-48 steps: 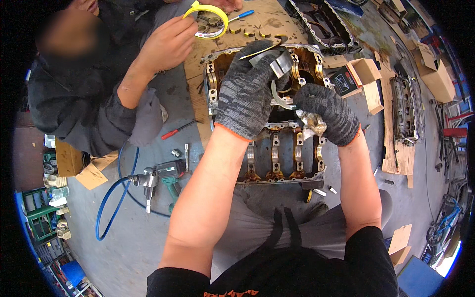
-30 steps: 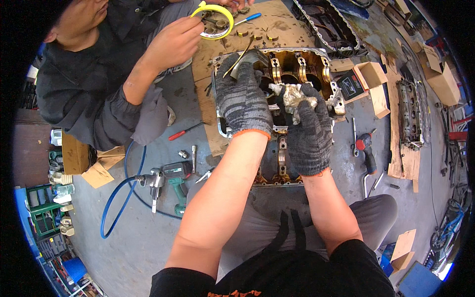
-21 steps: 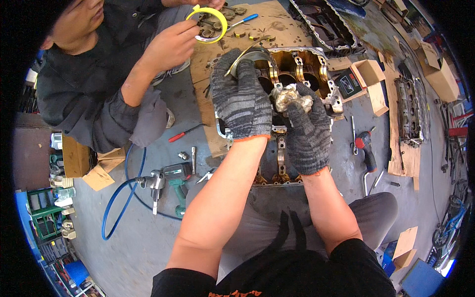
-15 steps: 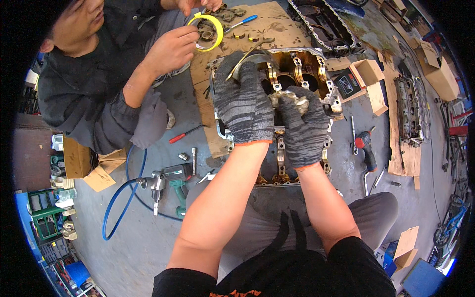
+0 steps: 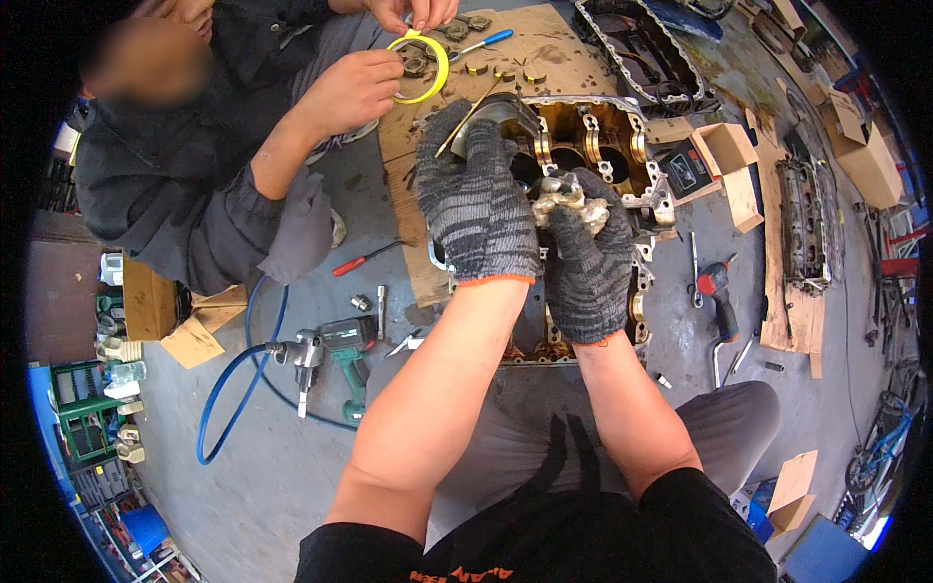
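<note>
The left hand [image 5: 476,209], in a grey knit glove, has its fingers bent and closed on a curved metal band [image 5: 512,111] and a thin, brassy strip [image 5: 467,120], both at the far left corner of the block [image 5: 594,146]; just how the fingertips grip them is hidden. The right hand [image 5: 591,277], gloved alike, is just beside it over the middle of the block, fingers curled around a crumpled, stained rag [image 5: 573,206] that bulges out beyond them; whether the rag touches the left glove, I cannot tell. The block lies on the floor [image 5: 262,496] and partly on cardboard [image 5: 413,228], its bores and shiny saddles showing between and past the gloves. Beyond it, three small curved shells [image 5: 535,77] lie in a row on the cardboard, near a blue-handled tool [image 5: 498,37]. At the far left a co-worker's bare hands [image 5: 355,85] hold a yellow ring [image 5: 441,76] upright. Left of the block are a red screwdriver [image 5: 352,264], a socket [image 5: 362,302], an impact wrench [image 5: 308,358] on a blue hose [image 5: 212,408], and a green drill [image 5: 352,367]. Right of it are an opened box [image 5: 731,151], a ratchet [image 5: 695,267] and a red-and-black power tool [image 5: 721,303].
</note>
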The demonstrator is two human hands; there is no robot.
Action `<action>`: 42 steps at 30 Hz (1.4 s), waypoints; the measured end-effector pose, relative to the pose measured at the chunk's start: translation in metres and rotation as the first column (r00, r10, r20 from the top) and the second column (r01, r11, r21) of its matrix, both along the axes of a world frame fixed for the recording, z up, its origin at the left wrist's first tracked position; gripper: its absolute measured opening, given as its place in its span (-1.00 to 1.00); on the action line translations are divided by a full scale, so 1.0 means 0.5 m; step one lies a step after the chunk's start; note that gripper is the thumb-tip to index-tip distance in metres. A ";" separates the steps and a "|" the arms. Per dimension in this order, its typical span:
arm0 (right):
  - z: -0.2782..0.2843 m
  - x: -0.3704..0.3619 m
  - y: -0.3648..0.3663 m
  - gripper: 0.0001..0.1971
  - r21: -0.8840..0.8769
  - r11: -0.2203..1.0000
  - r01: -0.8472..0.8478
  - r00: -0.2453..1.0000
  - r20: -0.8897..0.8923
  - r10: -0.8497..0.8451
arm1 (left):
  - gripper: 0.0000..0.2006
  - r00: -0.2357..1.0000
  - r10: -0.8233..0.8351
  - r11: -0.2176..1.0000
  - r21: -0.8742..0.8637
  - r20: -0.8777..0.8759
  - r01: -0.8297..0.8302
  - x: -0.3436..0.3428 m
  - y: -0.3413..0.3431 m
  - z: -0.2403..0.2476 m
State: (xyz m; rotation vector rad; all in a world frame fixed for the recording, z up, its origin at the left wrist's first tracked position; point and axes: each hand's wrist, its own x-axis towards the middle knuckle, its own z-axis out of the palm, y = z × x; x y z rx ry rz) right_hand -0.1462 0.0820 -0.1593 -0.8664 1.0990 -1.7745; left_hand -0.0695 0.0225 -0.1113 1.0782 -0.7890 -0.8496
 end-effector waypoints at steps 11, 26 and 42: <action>0.020 0.049 0.018 -0.83 0.099 0.988 0.120 0.992 -0.041 -0.116 | -0.91 0.878 -0.049 0.984 0.129 -0.476 0.125 -0.002 -0.009 -0.033; 0.114 -0.134 -0.015 -0.78 0.223 0.920 -0.322 0.793 -0.468 0.391 | -0.65 0.750 -0.345 0.936 -0.149 -0.565 0.319 0.031 -0.001 -0.007; 0.115 -0.122 -0.029 -0.79 0.201 0.954 -0.221 0.776 -0.556 0.297 | -0.61 0.692 -0.357 0.920 -0.107 -0.627 0.378 0.013 0.013 -0.003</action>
